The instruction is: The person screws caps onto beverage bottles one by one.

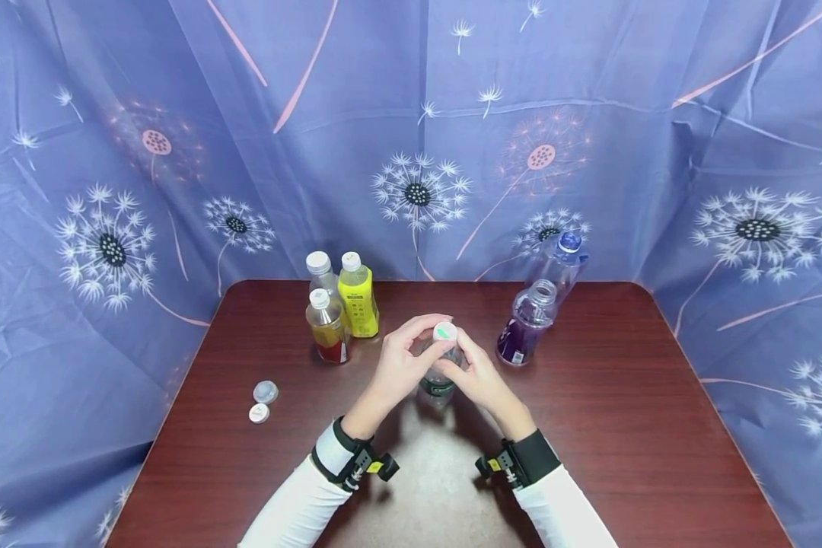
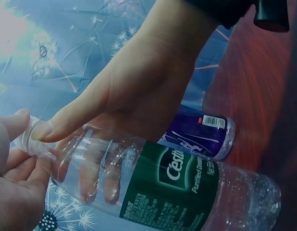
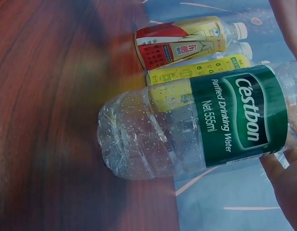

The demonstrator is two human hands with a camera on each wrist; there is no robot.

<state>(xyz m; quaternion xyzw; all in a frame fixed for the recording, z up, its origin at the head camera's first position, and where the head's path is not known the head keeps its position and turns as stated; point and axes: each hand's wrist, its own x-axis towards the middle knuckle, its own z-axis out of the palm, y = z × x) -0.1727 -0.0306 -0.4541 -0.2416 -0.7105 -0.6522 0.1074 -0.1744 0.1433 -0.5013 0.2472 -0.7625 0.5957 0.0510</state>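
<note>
A clear plastic water bottle [image 1: 436, 390] with a green Cestbon label [image 3: 240, 115] stands upright between both hands. Its white cap [image 1: 444, 332] bears a green mark. My left hand [image 1: 404, 365] pinches the cap with thumb and fingers. From the other side my right hand [image 1: 481, 377] holds the bottle near its neck, thumb up by the cap and fingers behind the clear shoulder, as the left wrist view shows. Little of the left hand appears in the right wrist view. No water level is visible in the bottle; droplets cling inside.
Back left stand a yellow-labelled bottle [image 1: 359, 303], a red-and-yellow-labelled bottle [image 1: 330, 335] and a white-capped clear bottle [image 1: 320, 266]. Back right are an uncapped purple-labelled bottle [image 1: 520, 331] and a blue-capped clear bottle [image 1: 555, 266]. A greyish cap [image 1: 265, 392] and a white cap [image 1: 259, 413] lie left.
</note>
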